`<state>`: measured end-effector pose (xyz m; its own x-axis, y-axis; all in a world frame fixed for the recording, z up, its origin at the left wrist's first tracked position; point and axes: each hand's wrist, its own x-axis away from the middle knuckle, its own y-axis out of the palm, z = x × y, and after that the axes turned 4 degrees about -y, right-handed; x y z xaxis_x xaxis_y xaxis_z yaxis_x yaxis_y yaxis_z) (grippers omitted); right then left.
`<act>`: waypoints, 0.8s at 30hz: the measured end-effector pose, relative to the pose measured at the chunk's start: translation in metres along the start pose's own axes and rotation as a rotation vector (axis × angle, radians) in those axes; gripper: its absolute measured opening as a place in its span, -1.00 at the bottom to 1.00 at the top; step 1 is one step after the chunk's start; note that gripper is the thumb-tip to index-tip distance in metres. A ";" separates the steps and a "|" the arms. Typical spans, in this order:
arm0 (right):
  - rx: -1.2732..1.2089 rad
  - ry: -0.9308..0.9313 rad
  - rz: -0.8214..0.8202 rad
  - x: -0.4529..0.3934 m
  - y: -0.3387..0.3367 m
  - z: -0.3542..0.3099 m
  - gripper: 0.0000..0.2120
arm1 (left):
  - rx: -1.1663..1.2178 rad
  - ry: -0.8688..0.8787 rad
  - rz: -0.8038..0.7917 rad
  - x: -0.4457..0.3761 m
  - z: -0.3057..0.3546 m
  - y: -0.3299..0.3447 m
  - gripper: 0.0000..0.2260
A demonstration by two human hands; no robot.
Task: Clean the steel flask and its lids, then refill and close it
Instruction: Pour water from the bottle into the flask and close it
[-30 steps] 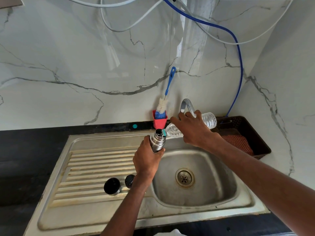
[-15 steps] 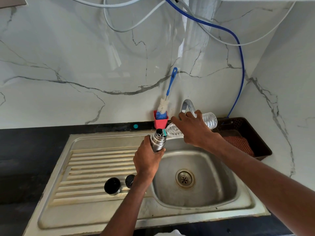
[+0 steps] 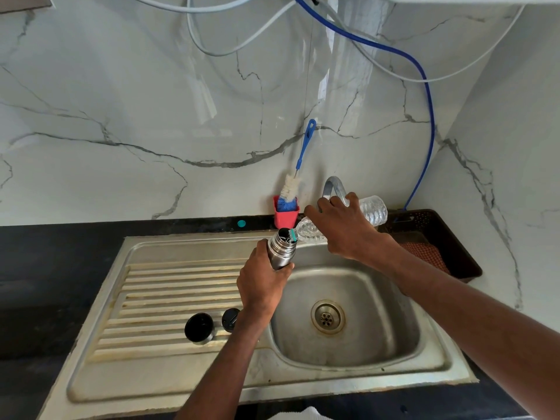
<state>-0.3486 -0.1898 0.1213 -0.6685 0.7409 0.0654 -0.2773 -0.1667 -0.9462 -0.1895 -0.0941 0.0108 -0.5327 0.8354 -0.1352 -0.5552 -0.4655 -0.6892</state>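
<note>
Flask (image 3: 280, 249) and plastic bottle (image 3: 368, 212) are placed as they were a second ago — pouring continues, so refilling is judged under way. It is gripped by the left hand (image 3: 262, 286) over the steel sink (image 3: 157, 377); the bottle is tipped by the right hand (image 3: 344, 228). Two lids (image 3: 199, 327) lie on the drainboard — marble wall (image 3: 121, 116) behind.

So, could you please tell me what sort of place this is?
Most likely a home kitchen: a stainless steel sink with ribbed drainboard set in a black countertop, a curved metal tap and a blue-handled bottle brush against a marble-patterned wall.
</note>
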 end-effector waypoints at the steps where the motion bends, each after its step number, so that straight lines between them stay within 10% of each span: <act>1: 0.005 -0.003 -0.005 0.000 -0.001 0.000 -0.25 | 0.003 0.002 -0.001 0.001 0.000 0.000 -0.53; 24: 0.184 -0.072 0.047 -0.011 -0.017 -0.014 -0.29 | -0.003 -0.035 0.011 0.000 -0.008 -0.006 -0.54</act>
<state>-0.3269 -0.1858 0.1317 -0.7297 0.6819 0.0515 -0.3615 -0.3207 -0.8755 -0.1813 -0.0890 0.0097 -0.5603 0.8199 -0.1178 -0.5477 -0.4735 -0.6898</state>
